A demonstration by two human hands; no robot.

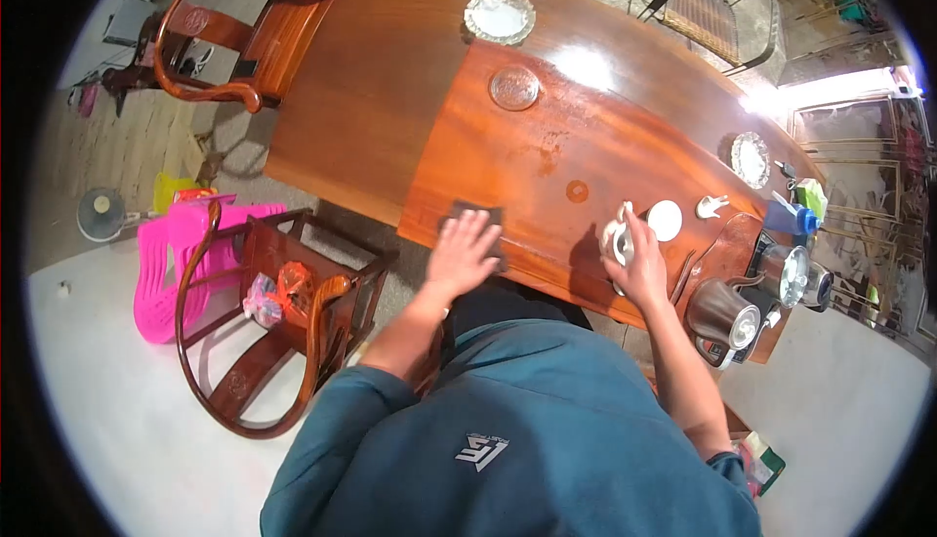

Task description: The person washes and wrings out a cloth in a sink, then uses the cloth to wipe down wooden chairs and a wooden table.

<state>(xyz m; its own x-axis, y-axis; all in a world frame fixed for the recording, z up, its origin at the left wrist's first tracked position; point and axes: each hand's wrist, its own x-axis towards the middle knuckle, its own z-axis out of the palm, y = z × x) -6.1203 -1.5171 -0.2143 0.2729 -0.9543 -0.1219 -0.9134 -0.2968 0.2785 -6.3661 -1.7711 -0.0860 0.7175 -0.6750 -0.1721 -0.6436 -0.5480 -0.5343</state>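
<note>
My left hand (463, 252) lies spread on a dark cloth (496, 217) at the near edge of the reddish wooden board (517, 176). Farther right, my right hand (636, 262) has its fingers wrapped round a small white pot (619, 236) near the board's front edge. Just beyond that hand sits a round white dish (665, 221). A small white figure-like piece (712, 207) stands to the dish's right. Part of the white pot is hidden by my fingers.
A metal kettle (717, 312) and a glass-lidded pot (784, 273) stand at the right end. Glass dishes (500, 17) rest along the far side of the wooden table (361, 78). A wooden armchair (283, 327) and pink stools (171, 264) are at the left.
</note>
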